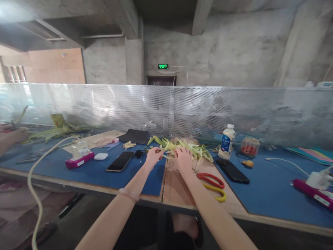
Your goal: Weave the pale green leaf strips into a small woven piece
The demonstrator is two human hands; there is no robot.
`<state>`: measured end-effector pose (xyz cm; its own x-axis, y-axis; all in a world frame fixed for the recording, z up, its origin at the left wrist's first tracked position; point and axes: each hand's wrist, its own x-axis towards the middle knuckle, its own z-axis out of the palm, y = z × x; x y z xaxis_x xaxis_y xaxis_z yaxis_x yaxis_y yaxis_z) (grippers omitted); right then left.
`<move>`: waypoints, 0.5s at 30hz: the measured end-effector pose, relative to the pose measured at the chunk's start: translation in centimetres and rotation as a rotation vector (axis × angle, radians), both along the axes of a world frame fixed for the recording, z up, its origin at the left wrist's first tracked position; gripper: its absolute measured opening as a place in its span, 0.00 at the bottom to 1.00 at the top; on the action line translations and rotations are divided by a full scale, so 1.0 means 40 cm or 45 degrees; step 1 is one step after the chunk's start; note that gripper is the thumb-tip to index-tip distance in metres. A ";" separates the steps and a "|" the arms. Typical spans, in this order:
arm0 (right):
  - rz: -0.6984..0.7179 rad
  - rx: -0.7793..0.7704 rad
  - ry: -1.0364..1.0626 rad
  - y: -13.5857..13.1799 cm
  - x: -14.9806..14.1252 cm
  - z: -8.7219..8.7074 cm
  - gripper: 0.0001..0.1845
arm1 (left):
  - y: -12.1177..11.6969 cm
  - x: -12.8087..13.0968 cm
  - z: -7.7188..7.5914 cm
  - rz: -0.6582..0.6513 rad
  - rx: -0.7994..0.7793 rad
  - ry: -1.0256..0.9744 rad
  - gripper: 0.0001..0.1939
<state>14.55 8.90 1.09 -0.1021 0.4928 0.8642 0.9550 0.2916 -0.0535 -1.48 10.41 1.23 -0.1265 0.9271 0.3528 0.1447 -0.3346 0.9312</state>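
Pale green and yellowish leaf strips [201,151] lie in a loose, tangled pile at the middle of the bench. My left hand [154,157] is at the pile's left side, its thumb and fingers pinched on a thin leaf strip [166,157]. This strip runs across to my right hand [183,158], whose fingers curl down over the strips, hiding the fingertips. Close to my right forearm lies a pair of scissors with one red handle loop [212,180] and one yellow loop [220,195]; the blades are hidden.
A phone [120,161] and white case [101,156] lie left, beside a purple power strip [79,160]. Right are a bottle [226,142], black phone [232,171], jar [249,146] and another power strip [313,192]. Behind stands a perforated metal screen [117,107]. Another person's hand [11,140] shows far left.
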 end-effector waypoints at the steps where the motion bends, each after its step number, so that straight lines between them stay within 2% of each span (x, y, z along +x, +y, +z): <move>1: 0.011 0.039 -0.039 -0.001 0.000 0.002 0.08 | 0.000 0.000 -0.001 0.019 0.015 0.046 0.13; 6: 0.138 0.208 -0.184 -0.001 -0.001 0.008 0.10 | 0.010 0.000 -0.014 0.011 0.085 0.251 0.12; 11: 0.340 0.263 -0.344 -0.006 -0.008 0.013 0.08 | -0.001 0.010 -0.015 -0.168 0.200 0.420 0.08; 15: 0.406 0.256 -0.377 -0.001 -0.013 0.010 0.08 | -0.020 0.023 0.000 -0.288 0.312 0.527 0.02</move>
